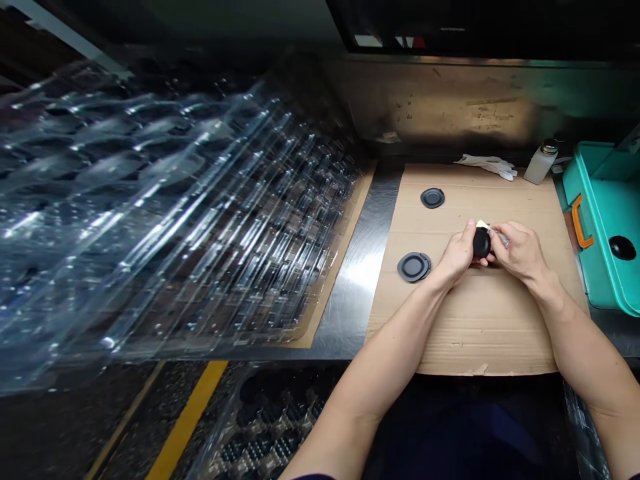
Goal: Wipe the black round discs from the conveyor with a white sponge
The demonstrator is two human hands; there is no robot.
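Observation:
My left hand (459, 253) is closed around a small, smooth, rounded black part (481, 243), held just above the cardboard sheet. A little pale piece (482, 225) shows at the top of that part, by my left thumb. Against its right side my right hand (517, 248) is closed in a pinch; what lies between those fingertips is too small to tell. Left of my hands, a dark grey round lid-like piece (414, 267) lies flat on the cardboard, and a similar dark disc (433, 198) lies farther back.
The cardboard sheet (465, 333) covers the metal bench (357, 280). Stacked clear plastic trays (200, 220) crowd the left. At the back are a white glove (487, 165) and a bottle (541, 163). A teal bin (600, 267) with an orange handle (580, 223) stands right, a black piece (623, 247) inside.

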